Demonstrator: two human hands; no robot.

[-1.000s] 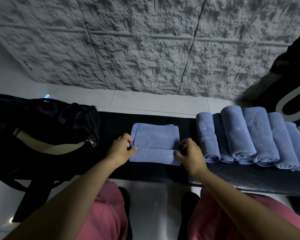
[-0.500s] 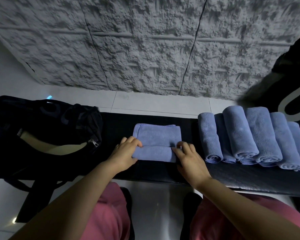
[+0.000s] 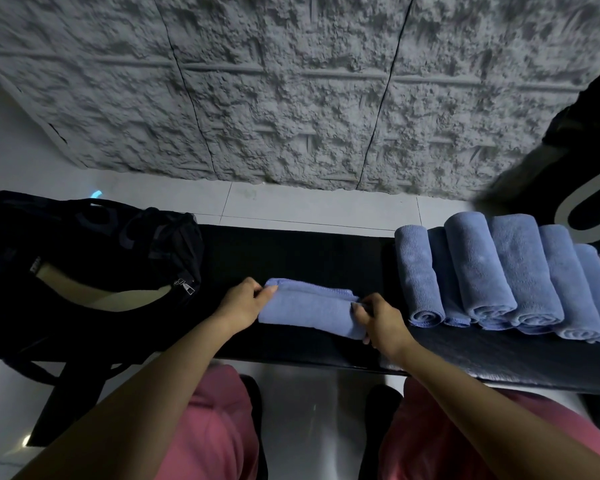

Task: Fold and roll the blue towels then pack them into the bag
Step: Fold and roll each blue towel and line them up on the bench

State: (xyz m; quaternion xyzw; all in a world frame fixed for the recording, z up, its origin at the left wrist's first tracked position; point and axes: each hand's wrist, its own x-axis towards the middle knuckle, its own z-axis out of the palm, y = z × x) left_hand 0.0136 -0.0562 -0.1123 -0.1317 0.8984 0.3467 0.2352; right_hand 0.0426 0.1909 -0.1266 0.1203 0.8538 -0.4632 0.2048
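Two hands, yours, grip one blue towel (image 3: 309, 311) near the front edge of the black desk (image 3: 291, 251). Your left hand (image 3: 243, 304) pinches the towel's left end between thumb and curled fingers. Your right hand (image 3: 381, 322) curls round its right end, fingertips tucked into the fold. The towel lies crosswise, rolled into a thick bundle, with a narrow flap showing along its far side.

To your right, a row of rolled blue towels (image 3: 499, 271) lies packed side by side on the same desk, spiral ends facing you, some overlapping their neighbours. The nearest roll sits just beside your right hand without touching it.

To your left, the black bag (image 3: 84, 244) sits at the desk's left end. Its zip gapes on a pale lining, and the metal zipper pull (image 3: 187, 287) hangs near your left hand.

Behind the desk run pale floor tiles (image 3: 309, 209) and a rough grey textured wall (image 3: 291, 98). Your knees in pink trousers (image 3: 215, 427) show below the desk's front edge.
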